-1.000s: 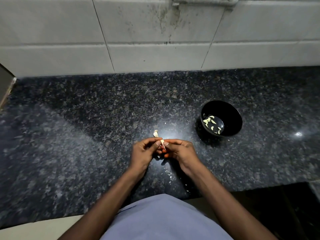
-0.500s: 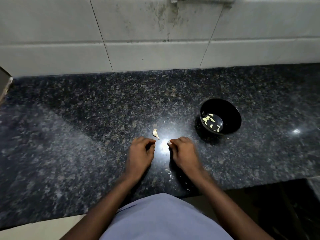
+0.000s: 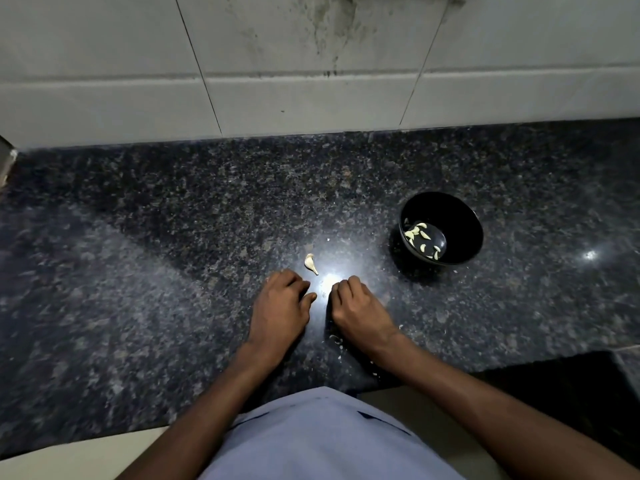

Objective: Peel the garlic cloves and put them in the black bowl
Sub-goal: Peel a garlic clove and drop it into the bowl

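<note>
A black bowl (image 3: 465,211) stands on the dark granite counter (image 3: 138,289), to the right, with several peeled garlic cloves (image 3: 415,234) in its bottom. One unpeeled clove (image 3: 310,263) lies on the counter just beyond my left hand (image 3: 278,311). That hand rests knuckles-up on the counter with its fingers curled under and the thumb tip free. My right hand (image 3: 360,311) rests beside it, a small gap apart, fingers curled down. Whatever lies under its fingers is hidden. The bowl is a hand's width beyond and right of my right hand.
Small bits of peel (image 3: 335,338) lie by my right wrist. A white tiled wall (image 3: 311,91) closes off the back of the counter. The counter's front edge runs close to my body, with a dark drop (image 3: 561,393) at lower right.
My hands held a clove together above the counter one second ago. They have since parted and dropped onto the counter with curled fingers, and that clove is out of sight.
</note>
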